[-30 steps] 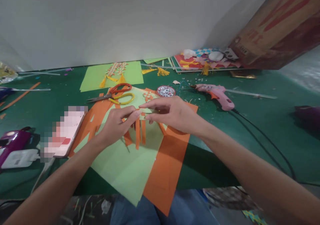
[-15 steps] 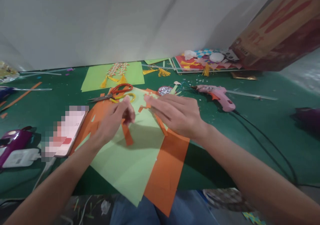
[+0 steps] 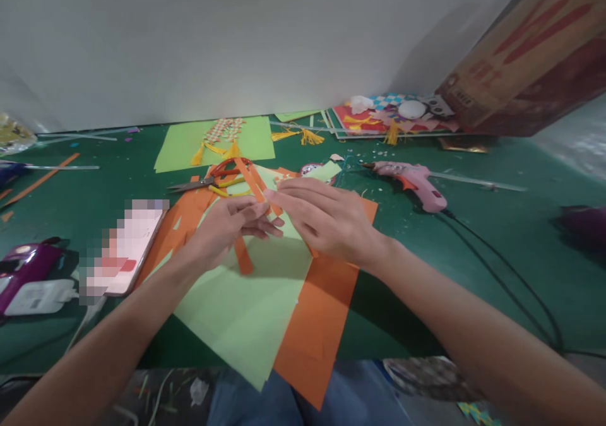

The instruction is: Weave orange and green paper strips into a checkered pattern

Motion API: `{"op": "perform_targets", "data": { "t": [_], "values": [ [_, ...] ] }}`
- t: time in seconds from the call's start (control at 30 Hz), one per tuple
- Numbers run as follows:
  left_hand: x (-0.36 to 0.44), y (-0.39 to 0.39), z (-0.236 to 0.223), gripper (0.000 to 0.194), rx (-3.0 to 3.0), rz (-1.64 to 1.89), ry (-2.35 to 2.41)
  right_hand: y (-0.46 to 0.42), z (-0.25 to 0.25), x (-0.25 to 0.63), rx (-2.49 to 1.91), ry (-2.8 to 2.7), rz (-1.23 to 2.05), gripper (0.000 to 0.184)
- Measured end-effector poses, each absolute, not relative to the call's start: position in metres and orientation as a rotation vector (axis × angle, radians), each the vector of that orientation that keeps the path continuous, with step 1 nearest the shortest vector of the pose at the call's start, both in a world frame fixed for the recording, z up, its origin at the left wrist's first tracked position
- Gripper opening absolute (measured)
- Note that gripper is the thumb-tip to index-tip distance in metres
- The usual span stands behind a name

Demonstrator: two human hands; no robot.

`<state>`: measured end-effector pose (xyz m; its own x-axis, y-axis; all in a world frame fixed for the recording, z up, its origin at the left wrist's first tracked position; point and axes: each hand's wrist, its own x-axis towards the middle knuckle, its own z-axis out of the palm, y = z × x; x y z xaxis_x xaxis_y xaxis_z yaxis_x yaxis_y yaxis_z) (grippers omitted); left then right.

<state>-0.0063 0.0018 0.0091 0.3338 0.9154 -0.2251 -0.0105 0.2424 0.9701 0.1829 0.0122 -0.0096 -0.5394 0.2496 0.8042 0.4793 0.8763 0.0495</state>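
Observation:
My left hand (image 3: 239, 221) and my right hand (image 3: 329, 214) meet above the light green paper (image 3: 255, 300). Between their fingertips is a folded orange paper strip (image 3: 250, 177), its upper end sloping up to the left. The left thumb and fingers pinch its lower part. My right thumb and fingers close on it from the other side; its end there is partly hidden. Another orange strip (image 3: 244, 259) lies on the green paper beneath my left hand. Just beyond the hands are scissors (image 3: 203, 183) with red and yellow handles, partly covered by the held strip.
Orange paper (image 3: 322, 312) lies under the green sheet. A phone (image 3: 127, 249) is at left, with a purple device (image 3: 33, 262) beyond it. A pink glue gun (image 3: 416, 183) with a trailing cord lies right. Behind are a woven piece with tassels (image 3: 225, 132) and a paper bag (image 3: 525, 66).
My left hand has moved right and my hands have come together. The orange strip now stands up between my fingertips. A small green piece by the round dish has shifted.

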Motion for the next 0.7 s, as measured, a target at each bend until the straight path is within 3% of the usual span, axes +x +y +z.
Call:
{"op": "perform_targets", "data": {
  "t": [0.1, 0.3, 0.5, 0.7],
  "values": [
    [-0.0076, 0.0034, 0.0069, 0.022, 1.200, 0.880, 1.081, 0.0115, -0.0101, 0.1790, -0.579, -2.129, -0.134, 0.046],
    [-0.0049, -0.0009, 0.0093, 0.020, 1.423, 0.889, 1.177, 0.0069, -0.0036, 0.1745, -0.848, -2.006, 0.127, 0.023],
    [-0.0015, -0.0037, 0.0055, 0.012, 1.531, 0.801, 1.132, 0.0073, -0.0008, 0.1738, -1.020, -1.891, 0.479, 0.012],
    [-0.0020, -0.0024, 0.0026, 0.013, 1.569, 0.774, 1.138, 0.0095, -0.0050, 0.1746, -1.032, -1.950, 0.450, 0.014]
  ]
}}
